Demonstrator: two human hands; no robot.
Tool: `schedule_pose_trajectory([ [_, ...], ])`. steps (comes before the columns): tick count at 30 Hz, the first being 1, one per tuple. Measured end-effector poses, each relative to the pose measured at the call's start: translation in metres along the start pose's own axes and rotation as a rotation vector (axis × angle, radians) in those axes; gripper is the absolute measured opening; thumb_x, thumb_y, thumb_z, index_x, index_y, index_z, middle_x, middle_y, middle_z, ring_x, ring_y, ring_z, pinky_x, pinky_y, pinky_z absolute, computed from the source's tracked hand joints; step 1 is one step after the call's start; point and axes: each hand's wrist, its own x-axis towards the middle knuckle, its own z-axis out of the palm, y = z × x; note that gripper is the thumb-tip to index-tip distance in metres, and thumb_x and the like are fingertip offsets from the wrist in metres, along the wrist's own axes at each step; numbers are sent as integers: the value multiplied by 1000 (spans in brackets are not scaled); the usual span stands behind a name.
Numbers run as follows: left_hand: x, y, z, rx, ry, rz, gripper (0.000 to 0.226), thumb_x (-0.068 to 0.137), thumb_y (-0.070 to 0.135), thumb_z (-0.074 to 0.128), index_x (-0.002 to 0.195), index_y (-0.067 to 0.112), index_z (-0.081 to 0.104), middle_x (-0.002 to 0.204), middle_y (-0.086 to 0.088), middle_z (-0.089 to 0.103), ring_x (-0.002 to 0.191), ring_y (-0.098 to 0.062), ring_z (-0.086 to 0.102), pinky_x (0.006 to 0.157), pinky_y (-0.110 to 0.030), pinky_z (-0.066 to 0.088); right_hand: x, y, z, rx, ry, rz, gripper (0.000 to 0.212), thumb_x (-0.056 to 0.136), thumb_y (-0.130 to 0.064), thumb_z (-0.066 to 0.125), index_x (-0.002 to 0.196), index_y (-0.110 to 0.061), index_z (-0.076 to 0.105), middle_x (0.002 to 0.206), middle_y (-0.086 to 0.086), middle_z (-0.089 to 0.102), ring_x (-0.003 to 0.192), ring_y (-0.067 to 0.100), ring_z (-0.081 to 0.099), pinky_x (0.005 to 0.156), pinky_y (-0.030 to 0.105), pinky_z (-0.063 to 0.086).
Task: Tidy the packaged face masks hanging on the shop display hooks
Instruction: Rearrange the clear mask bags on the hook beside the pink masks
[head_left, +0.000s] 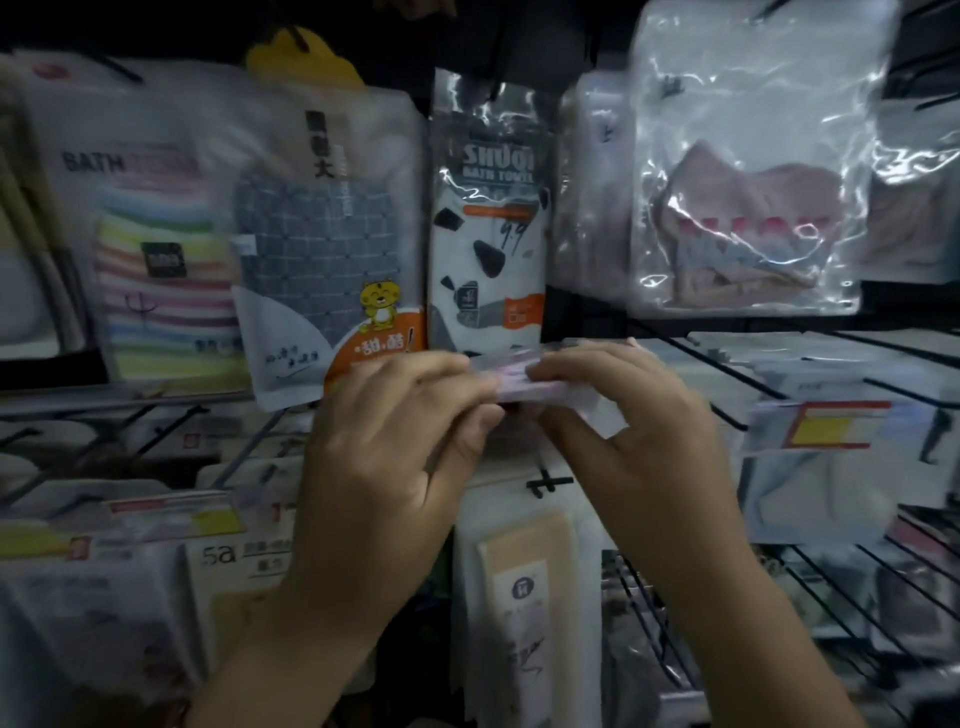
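Two bare hands meet at the middle of a crowded shop display, seen from above and behind. The left hand (395, 415) and the right hand (623, 410) hold one flat, pale purple mask packet (524, 382) between them, edge-on to the camera so its face cannot be read. The left fingers curl over the packet's top edge with the thumb beneath, pinching its left end. The right fingers (571, 366) lie close together along the top of its right end, and the right thumb hooks under it; a bit of clear wrapping sticks out below that thumb.

Just beyond the fingertips hangs a black and white bath towel pack (488, 223) with blurred lettering. Beyond the left knuckles is a grey checked pack (317, 249) with a small yellow cartoon tiger on an orange corner, and further left a pack of pastel striped cloth (166, 291). Up and to the right of the right fingers hangs a shiny clear bag holding a pink mask (748, 218).

Below the right wrist, black wire hooks (810, 395) run outward, one carrying a red and yellow price tag (836, 425). Under the gap between both palms hangs a white pack with a beige panel (524, 571). The edges of the view are soft and blurred.
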Motion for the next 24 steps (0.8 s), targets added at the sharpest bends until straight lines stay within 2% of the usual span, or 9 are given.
schedule_pose_trajectory([
  [3,-13,-3,-16,78,112,-97,20,97,20,62,112,10,71,107,-7,60,105,-21,57,95,-28,43,-3,-6,7,60,97,39,14,87,-21,71,101,-22,73,98,-15,68,98,9,62,81,37,51],
  [5,-23,-3,-27,-20,108,-221,13,97,28,60,104,20,68,95,6,61,93,-10,58,86,-16,42,-4,-13,12,69,150,51,14,90,-21,71,103,-20,74,97,-10,69,97,13,63,79,37,50],
  [7,-27,-3,-33,-345,32,-534,14,92,46,60,94,34,67,87,11,68,83,-4,64,76,-14,46,-5,-23,17,36,190,10,15,89,-21,73,103,-17,75,97,-7,69,96,17,62,78,38,50],
  [10,-23,-8,-39,-905,-62,-930,43,76,67,58,98,34,76,96,-3,76,85,-19,71,77,-37,53,-14,-43,26,9,197,-93,15,85,-17,76,100,-16,75,97,-6,70,93,19,63,78,40,50],
  [12,-18,-10,-45,-1048,-114,-956,56,76,71,48,100,30,77,102,-12,75,88,-28,70,77,-46,52,-24,-51,32,-15,155,-151,18,82,-15,78,99,-18,76,98,-7,69,93,19,62,79,40,48],
  [14,-16,-10,-50,-1148,-128,-957,65,85,70,41,114,22,74,110,-17,73,99,-35,70,86,-50,51,-36,-55,40,-32,91,-181,22,78,-11,80,97,-20,77,99,-7,69,95,18,62,80,39,47],
  [18,-19,-11,-51,-1348,-61,-1096,55,91,44,58,132,8,61,128,-17,67,119,-35,64,108,-51,41,-55,-57,50,-20,20,-203,24,78,-8,67,95,-21,77,104,-7,68,100,17,62,86,39,46],
  [21,-24,-8,-47,-1307,29,-1102,46,91,30,59,129,5,62,123,-16,70,113,-34,67,106,-51,45,-63,-57,46,0,-63,-175,28,78,-36,71,104,-24,75,114,-6,64,109,17,59,92,39,46],
  [24,-26,0,-47,-1240,88,-1060,40,94,26,57,124,0,64,115,-20,72,103,-34,71,95,-47,50,-71,-59,36,21,-194,-143,68,65,-68,71,119,-28,68,129,-7,55,124,14,50,100,41,43],
])
